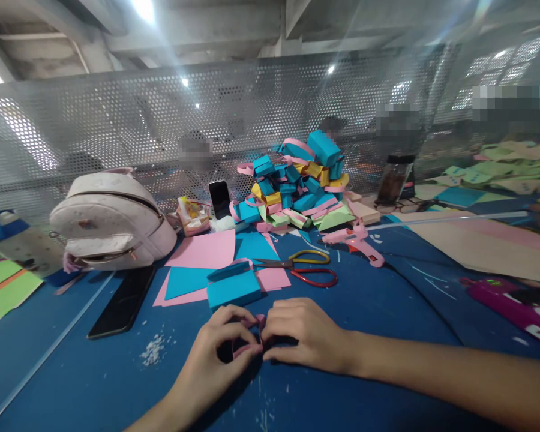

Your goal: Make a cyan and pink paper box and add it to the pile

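Note:
A small pink paper strip [260, 327], bent into a loop, stands between my two hands just above the blue table. My left hand [222, 345] pinches its near side between thumb and forefinger. On the strip's other side, the fingers of my right hand [303, 336] are closed round its edge. Right behind my hands sits a blue paper box [234, 290] with a raised flap. Scissors [303, 267] with one yellow and one red handle lie beyond it. Pink sheets [202, 247] and blue sheets [186, 283] are spread under and behind the box.
A heap of blue, yellow and pink paper boxes [297, 186] rises at the back. Right of it lies a pink glue gun [357, 241] with its cord. A purple tool [513, 303] is at far right. A white backpack [112, 222] and a black phone [122, 303] are left.

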Demonstrator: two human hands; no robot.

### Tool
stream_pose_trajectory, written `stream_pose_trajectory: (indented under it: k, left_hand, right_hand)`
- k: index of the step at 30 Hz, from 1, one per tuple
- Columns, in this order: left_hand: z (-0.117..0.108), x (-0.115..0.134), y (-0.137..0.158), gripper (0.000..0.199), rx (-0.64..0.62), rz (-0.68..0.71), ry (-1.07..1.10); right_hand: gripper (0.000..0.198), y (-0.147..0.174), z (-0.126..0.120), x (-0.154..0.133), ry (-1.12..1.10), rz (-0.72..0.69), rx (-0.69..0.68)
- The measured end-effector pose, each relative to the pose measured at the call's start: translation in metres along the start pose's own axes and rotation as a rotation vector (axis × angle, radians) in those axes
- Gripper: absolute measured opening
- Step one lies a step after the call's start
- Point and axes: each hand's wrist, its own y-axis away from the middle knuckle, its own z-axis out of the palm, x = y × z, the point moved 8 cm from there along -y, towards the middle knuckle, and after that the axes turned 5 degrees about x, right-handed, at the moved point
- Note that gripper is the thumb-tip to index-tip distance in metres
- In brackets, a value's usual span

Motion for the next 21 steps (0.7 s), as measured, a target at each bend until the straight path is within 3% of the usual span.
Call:
stream_pose_trajectory:
  k: [9, 21]
  left_hand:
    - [0.0042, 0.0020, 0.0017, 0.012, -0.052, 0.067, -0.063]
    - [0.0022, 0.0019, 0.0016, 0.011, -0.046, 0.016, -0.017]
  right_hand:
    - [0.019, -0.0007, 0.0006, -0.0047, -0.021, -0.011, -0.033]
    - [0.011, -0.0025, -0.0015, 0.0008, -0.145, 0.077, -0.045]
